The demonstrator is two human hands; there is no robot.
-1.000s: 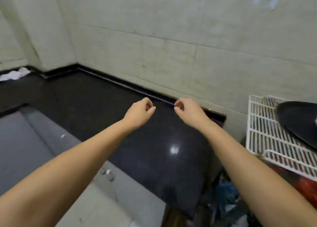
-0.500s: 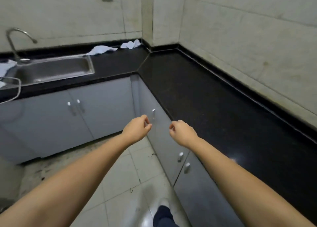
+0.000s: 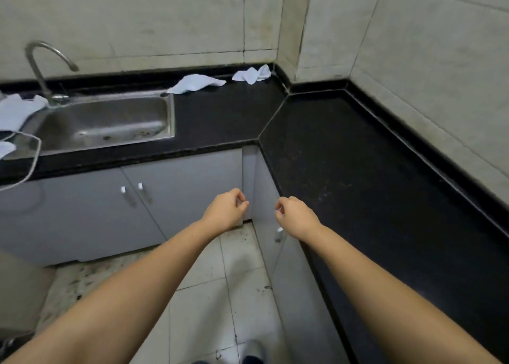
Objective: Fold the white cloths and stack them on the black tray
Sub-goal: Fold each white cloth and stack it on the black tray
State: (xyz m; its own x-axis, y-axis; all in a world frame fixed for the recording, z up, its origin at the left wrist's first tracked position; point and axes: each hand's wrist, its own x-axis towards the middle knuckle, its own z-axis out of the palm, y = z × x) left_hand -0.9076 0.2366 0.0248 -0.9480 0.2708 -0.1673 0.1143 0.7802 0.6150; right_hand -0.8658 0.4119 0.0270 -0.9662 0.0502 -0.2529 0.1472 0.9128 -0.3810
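Left hand (image 3: 225, 211) and right hand (image 3: 296, 216) are out front over the floor, fingers curled in and holding nothing, probably because nothing's in reach yet. A crumpled white cloth (image 3: 196, 83) lies at the back of the desk (image 3: 344, 157) beside the sink (image 3: 170, 116), and a second cloth (image 3: 252, 74) sits near the corner. No black tray in sight.

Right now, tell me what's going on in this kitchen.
A person stands at a black corner counter, left hand and right hand held out with curled fingers, holding nothing. Two crumpled white cloths lie unfolded by the back wall right of the sink, and more white cloth lies beside the faucet. No black tray is in view.
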